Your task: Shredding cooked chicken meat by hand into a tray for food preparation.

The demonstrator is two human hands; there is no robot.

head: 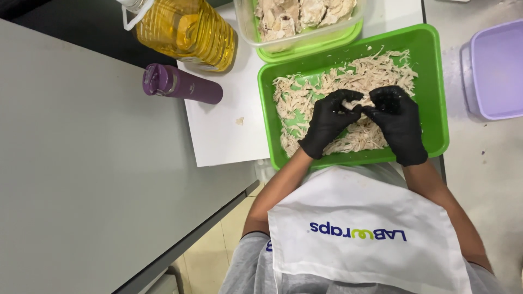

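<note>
The green tray [436, 81] lies at the near edge of the table, its near rim almost at the person's apron [359, 234]; its left side rests on a white board [223, 130], whose left edge gives onto a broad bare grey tabletop [81, 163]; to the right a strip of speckled surface separates the tray from a lilac tub [498, 71]. Shredded chicken [332, 81] covers most of the tray floor, thinner toward the left corner; both black-gloved hands sit over its middle, fingertips meeting; the left hand [327, 122] and the right hand [400, 122] are each pinched shut on one piece of chicken [354, 102] between them. Just beyond the tray a clear container [245, 27] holds larger chicken pieces [302, 13], set on a second green tray [305, 49]; a bottle of yellow oil [185, 30] and a purple flask [182, 84] lie to the left.
</note>
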